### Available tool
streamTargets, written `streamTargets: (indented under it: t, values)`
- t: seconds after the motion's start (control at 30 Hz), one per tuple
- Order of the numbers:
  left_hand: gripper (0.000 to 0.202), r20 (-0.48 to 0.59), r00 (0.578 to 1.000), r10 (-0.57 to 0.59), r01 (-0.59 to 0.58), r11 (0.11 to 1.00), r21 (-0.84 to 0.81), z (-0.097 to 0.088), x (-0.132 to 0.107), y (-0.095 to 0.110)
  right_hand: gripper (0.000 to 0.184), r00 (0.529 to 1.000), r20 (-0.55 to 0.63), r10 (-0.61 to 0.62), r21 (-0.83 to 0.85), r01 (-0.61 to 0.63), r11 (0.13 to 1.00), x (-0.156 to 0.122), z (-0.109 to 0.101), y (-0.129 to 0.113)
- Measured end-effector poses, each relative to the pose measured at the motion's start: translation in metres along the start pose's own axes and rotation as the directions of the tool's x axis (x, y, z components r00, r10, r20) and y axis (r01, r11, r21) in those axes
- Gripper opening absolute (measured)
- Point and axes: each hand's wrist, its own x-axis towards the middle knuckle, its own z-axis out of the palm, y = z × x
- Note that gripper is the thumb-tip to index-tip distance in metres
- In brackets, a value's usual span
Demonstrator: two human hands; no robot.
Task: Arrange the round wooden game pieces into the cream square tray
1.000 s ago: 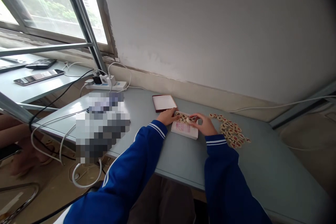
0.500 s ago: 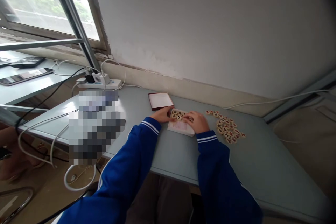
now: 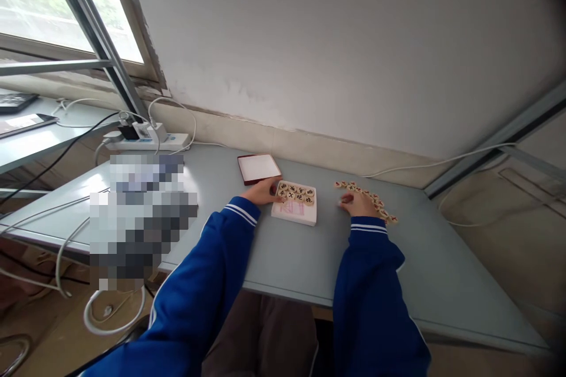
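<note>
My left hand (image 3: 265,191) grips the left edge of a shallow white box (image 3: 305,217), thumb and fingers around its corner. Two rows of round Chinese chess pieces (image 3: 299,194) with dark characters lie in the far half of the box; a pinkish printed area shows in the near half. To the right of the box, my right hand (image 3: 360,205) is closed, its fingertips together beside a cluster of loose chess pieces (image 3: 379,203) with mostly red characters. Whatever those fingertips may hold is hidden, and the hand covers part of the cluster.
A dark red lid (image 3: 260,168) with a white inside lies behind my left hand. On the left are a blurred-out area (image 3: 141,218), a white power strip (image 3: 172,142) with plugs, and loose cables. A wall (image 3: 309,53) stands behind the desk (image 3: 283,259).
My right hand has left the box and moved right to the loose pieces, uncovering the two rows. My left hand stays at the box. The view has shifted slightly.
</note>
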Motion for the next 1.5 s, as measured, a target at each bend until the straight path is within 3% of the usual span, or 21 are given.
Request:
streamTargets:
  t: [0.1, 0.17, 0.23, 0.3, 0.5, 0.73, 0.93, 1.07, 1.2, 1.23, 1.3, 1.37, 1.43, 1.5]
  values:
    - [0.078, -0.001, 1.000, -0.012, 0.012, 1.000, 0.001, 0.001, 0.001, 0.000, 0.017, 0.974, -0.002, -0.226, 0.242, 0.219, 0.945, -0.007, -0.002, -0.041]
    - [0.077, -0.003, 1.000, -0.010, 0.010, 1.000, 0.003, 0.001, 0.001, 0.000, 0.018, 0.908, 0.041, -0.417, 0.349, 0.378, 0.858, -0.013, 0.003, -0.065]
    - [0.075, -0.008, 1.000, 0.001, -0.001, 1.000, 0.008, 0.002, 0.001, -0.001, 0.018, 0.841, 0.083, -0.535, 0.365, 0.474, 0.801, -0.019, 0.012, -0.083]
    - [0.072, -0.018, 1.000, 0.018, -0.018, 1.000, 0.020, 0.002, 0.001, -0.001, 0.018, 0.808, 0.077, -0.584, 0.339, 0.529, 0.778, -0.022, 0.021, -0.091]
    - [0.069, -0.012, 1.000, 0.023, -0.023, 0.999, 0.040, 0.002, 0.001, 0.000, 0.009, 0.800, 0.069, -0.596, 0.258, 0.563, 0.785, -0.022, 0.037, -0.092]
    - [0.077, -0.040, 0.999, -0.030, 0.036, 0.987, 0.157, 0.006, 0.000, 0.004, 0.002, 0.797, 0.094, -0.596, 0.109, 0.587, 0.802, -0.023, 0.031, -0.093]
    - [0.061, -0.167, 0.983, -0.075, 0.119, 0.956, 0.269, 0.013, -0.013, 0.021, 0.013, 0.865, 0.018, -0.501, -0.042, 0.501, 0.864, -0.025, 0.012, -0.081]
    - [0.055, -0.265, 0.963, -0.044, 0.139, 0.926, 0.351, 0.004, -0.058, 0.053, 0.020, 0.936, -0.067, -0.346, -0.231, 0.323, 0.918, -0.025, 0.000, -0.046]
    - [0.043, -0.397, 0.917, -0.023, 0.204, 0.884, 0.421, -0.016, -0.151, 0.078, 0.025, 0.973, -0.110, -0.202, -0.350, 0.152, 0.924, -0.033, -0.002, 0.007]
    - [0.043, -0.458, 0.888, -0.040, 0.260, 0.865, 0.429, -0.022, -0.177, 0.078, 0.025, 0.978, -0.092, -0.187, -0.357, 0.143, 0.923, -0.036, -0.002, 0.020]
    - [0.042, -0.603, 0.793, -0.084, 0.413, 0.803, 0.430, -0.035, -0.226, 0.071, 0.024, 0.984, -0.120, -0.129, -0.356, 0.078, 0.931, -0.042, 0.001, 0.041]
    - [0.040, -0.674, 0.726, -0.137, 0.540, 0.721, 0.434, -0.047, -0.263, 0.054, 0.024, 0.982, -0.156, -0.103, -0.348, 0.043, 0.936, -0.046, 0.005, 0.056]
    - [0.042, -0.689, 0.709, -0.149, 0.587, 0.666, 0.460, -0.057, -0.284, 0.036, 0.027, 0.983, -0.144, -0.118, -0.335, 0.064, 0.940, -0.046, 0.009, 0.065]
    - [0.044, -0.672, 0.724, -0.153, 0.592, 0.637, 0.493, -0.064, -0.291, 0.021, 0.028, 0.985, -0.106, -0.138, -0.316, 0.098, 0.944, -0.045, 0.012, 0.068]
